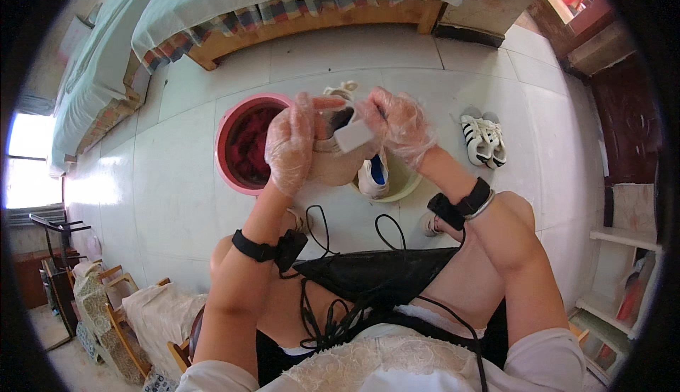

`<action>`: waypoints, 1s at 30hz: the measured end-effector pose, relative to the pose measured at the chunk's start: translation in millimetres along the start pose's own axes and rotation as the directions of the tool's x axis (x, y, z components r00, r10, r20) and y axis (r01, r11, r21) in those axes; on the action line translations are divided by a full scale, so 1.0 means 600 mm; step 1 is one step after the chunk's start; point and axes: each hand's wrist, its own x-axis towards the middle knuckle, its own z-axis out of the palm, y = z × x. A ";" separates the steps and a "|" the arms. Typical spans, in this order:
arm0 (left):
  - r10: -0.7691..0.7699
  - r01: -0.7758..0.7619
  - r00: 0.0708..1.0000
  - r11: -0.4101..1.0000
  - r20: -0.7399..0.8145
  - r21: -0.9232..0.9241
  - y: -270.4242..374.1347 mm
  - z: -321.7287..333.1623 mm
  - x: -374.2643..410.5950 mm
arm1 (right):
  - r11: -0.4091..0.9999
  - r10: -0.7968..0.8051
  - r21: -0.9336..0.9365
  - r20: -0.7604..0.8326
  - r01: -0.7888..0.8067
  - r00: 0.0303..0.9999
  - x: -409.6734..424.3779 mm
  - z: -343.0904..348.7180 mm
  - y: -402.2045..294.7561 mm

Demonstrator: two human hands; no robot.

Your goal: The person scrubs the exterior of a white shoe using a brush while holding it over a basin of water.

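Both hands wear clear plastic gloves. A pale shoe (332, 166) is held up in front of me, its dark opening facing up. My left hand (292, 142) grips its left side, the fingers over its rim. My right hand (401, 124) is closed on a small white block-like item (354, 136), perhaps a brush, which lies over the shoe's opening; its far end is hidden by the fingers. Below my right hand, another white shoe (373, 179) with a blue inside rests in a pale green basin (401, 193), partly hidden by the hands.
A pink basin (222, 153) with dark red cloth in liquid stands on the tiled floor at left. White sneakers (481, 137) with black stripes stand at right. A bed (319, 20) lies beyond, white shelves (616, 238) at lower right. Black cables (329, 323) hang over my lap.
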 end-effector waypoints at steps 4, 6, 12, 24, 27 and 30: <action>0.030 -0.031 0.998 0.999 -0.049 -0.021 0.020 -0.004 0.003 | 0.933 -0.068 -0.359 -0.082 0.035 0.994 0.021 -0.041 0.060; 0.040 -0.037 0.997 0.999 -0.070 0.036 0.029 -0.005 0.005 | 0.979 0.029 -0.197 -0.124 -0.053 0.992 0.023 -0.034 0.058; 0.045 -0.044 0.998 0.998 -0.042 0.038 0.016 0.013 0.008 | 0.999 0.018 0.048 -0.068 -0.014 0.998 0.011 -0.007 0.003; 0.080 -0.081 0.992 0.997 -0.095 -0.007 0.015 0.008 0.007 | 0.981 0.037 -0.184 -0.142 -0.063 0.989 0.034 -0.049 0.081; 0.045 -0.050 0.996 0.997 -0.081 -0.062 0.016 0.012 0.010 | 0.995 0.099 0.029 -0.176 -0.095 0.979 0.021 -0.026 0.052; 0.059 -0.064 0.995 0.996 -0.086 -0.056 0.013 0.014 0.010 | 0.993 0.102 -0.052 -0.049 -0.105 0.994 0.019 -0.013 0.040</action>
